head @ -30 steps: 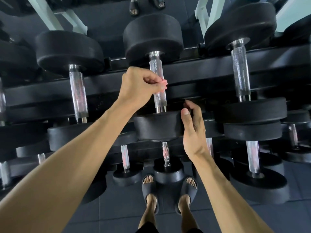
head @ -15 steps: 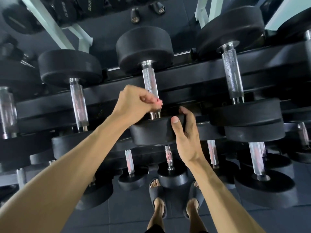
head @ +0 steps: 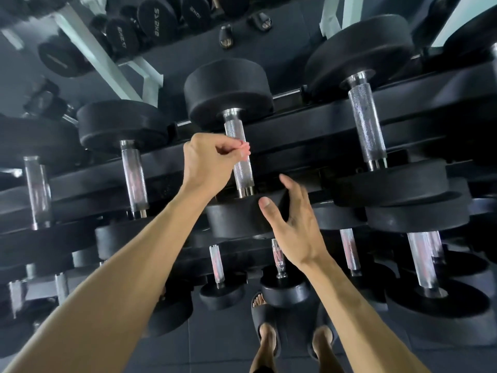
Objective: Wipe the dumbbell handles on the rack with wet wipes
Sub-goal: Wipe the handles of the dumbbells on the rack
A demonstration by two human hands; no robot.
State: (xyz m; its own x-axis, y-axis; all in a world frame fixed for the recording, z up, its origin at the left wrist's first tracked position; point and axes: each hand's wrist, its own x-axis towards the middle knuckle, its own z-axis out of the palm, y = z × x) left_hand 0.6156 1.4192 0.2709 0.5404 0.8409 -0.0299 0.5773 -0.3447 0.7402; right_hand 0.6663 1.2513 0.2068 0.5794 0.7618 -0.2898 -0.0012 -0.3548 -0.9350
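The centre dumbbell lies on the rack's top tier, its knurled steel handle [head: 243, 173] running away from me between two black heads. My left hand [head: 212, 162] is curled at the handle's upper half. Its fingertips pinch a small pale scrap, apparently the wet wipe [head: 245, 152], against the steel. My right hand [head: 293, 224] is spread over the right edge of the near head [head: 234, 219], thumb on its top face. I cannot tell whether its blurred fingers touch the head.
Neighbouring dumbbells sit left [head: 133, 173] and right [head: 367, 127] on the same black rack rail [head: 309, 141]. Smaller dumbbells [head: 279, 262] fill the lower tiers. My feet in black slides [head: 266, 327] stand on the dark floor. A pale frame [head: 107, 63] rises behind the rack.
My left hand slid down to the handle's lower end, then back up to its upper half. My right hand loosened its hold on the near head and spread its fingers.
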